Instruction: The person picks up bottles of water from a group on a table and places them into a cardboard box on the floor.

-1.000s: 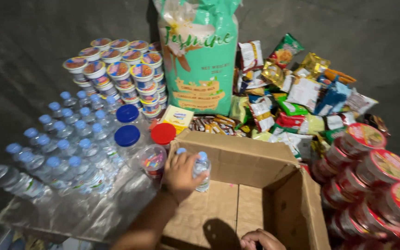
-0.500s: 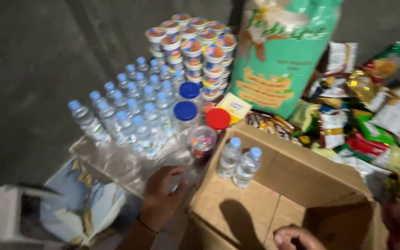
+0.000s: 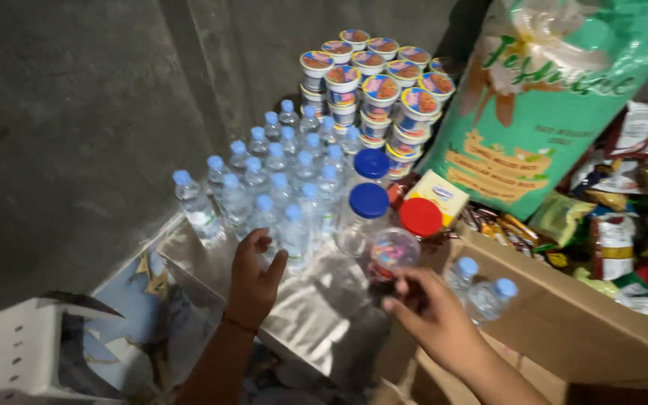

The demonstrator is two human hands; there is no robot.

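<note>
Head view, left hand [image 3: 255, 276] among water bottles [image 3: 279, 180]

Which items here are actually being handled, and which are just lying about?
In hand:
- left hand reaching the water bottles
- right hand at the clear jar
- cardboard box holding two bottles

Lying about:
- stacked cups
- green rice sack
- snack packets
- white crate

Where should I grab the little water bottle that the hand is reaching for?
Probably around its middle, coming from the front, the near side. The water bottle stands upright at the near edge of the bottle pack, so that side is free, while neighbours crowd behind it. The left hand already meets it there. A grip on the small blue cap from above might also work.
</note>
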